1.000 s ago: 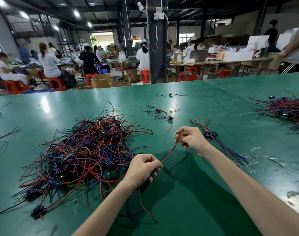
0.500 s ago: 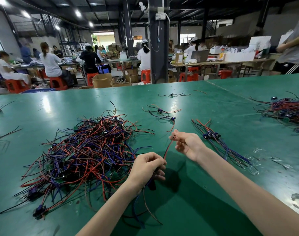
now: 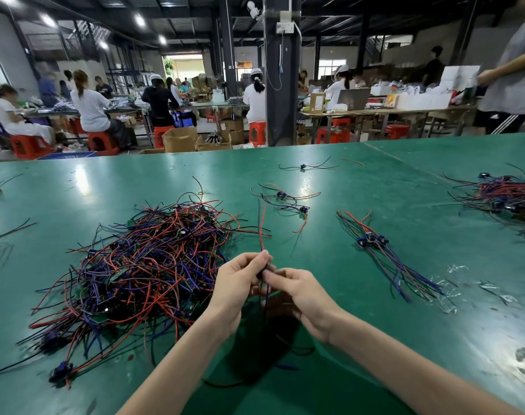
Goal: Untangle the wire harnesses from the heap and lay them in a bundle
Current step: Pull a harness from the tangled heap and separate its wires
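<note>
Room: one big workshop, many people on red stools [image 3: 30, 145].
Table [image 3: 375, 310]: one, green, shiny.
Heap [image 3: 141, 265]: one, left of hands; red, blue, black wires.
Second pile [image 3: 509, 196]: one, far right.
Bundle [image 3: 372, 241]: one, right of hands; three blue plugs.
Loose harnesses [image 3: 280, 194]: three, behind hands.
Left hand [image 3: 237, 286], right hand [image 3: 303, 295]: touching, both pinching one harness [image 3: 262, 229], held above table between heap and bundle.

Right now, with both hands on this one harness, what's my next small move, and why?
Probably lay it on the bundle to the right: the left hand and right hand pinch the harness, and it looks clear of the heap.
</note>
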